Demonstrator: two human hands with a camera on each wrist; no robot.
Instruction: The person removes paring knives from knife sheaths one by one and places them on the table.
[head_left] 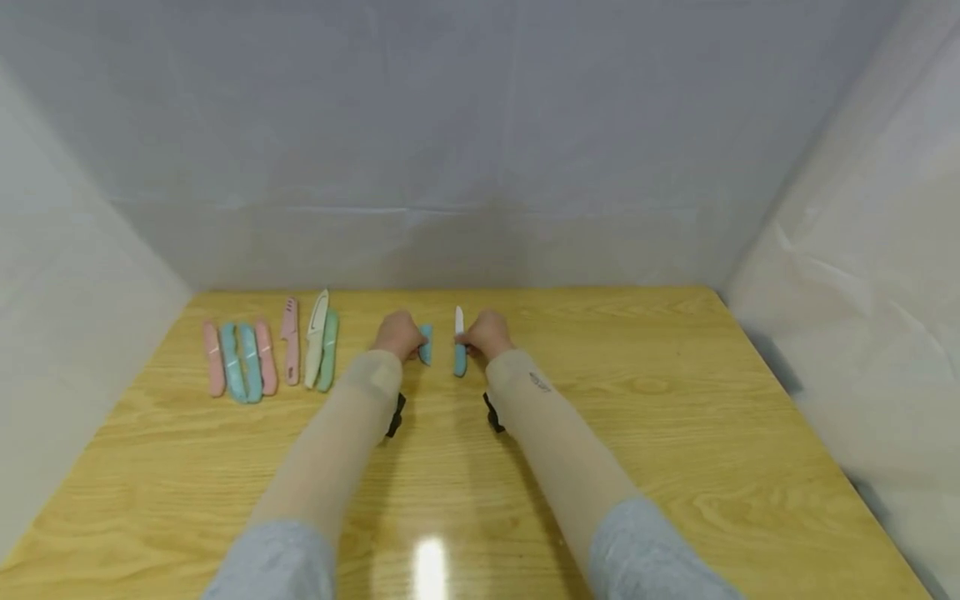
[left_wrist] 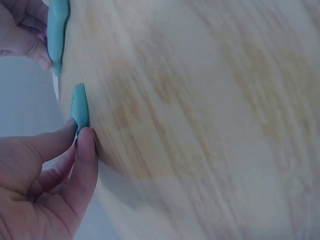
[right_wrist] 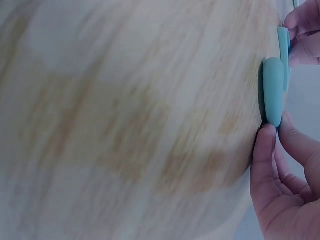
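Note:
Near the back middle of the table, my left hand (head_left: 400,335) pinches a small blue knife sheath (head_left: 426,344) between thumb and fingertips. The sheath (left_wrist: 79,106) also shows in the left wrist view, just beyond the fingertips. Across a narrow gap, my right hand (head_left: 487,335) pinches a small knife (head_left: 460,360) with a blue handle and a bare white blade pointing toward the back. In the right wrist view the thumb and fingers hold the knife handle (right_wrist: 273,92) close to the tabletop; its blade is hidden there. Knife and sheath are apart.
At the table's left lie several knives in a row: a pink knife (head_left: 214,358), blue ones (head_left: 232,362), another pink one (head_left: 266,357), a pink piece with slots (head_left: 291,342), a cream knife (head_left: 315,342) and a green one (head_left: 328,350). Pale sheeting (head_left: 480,167) hangs behind the table (head_left: 637,467).

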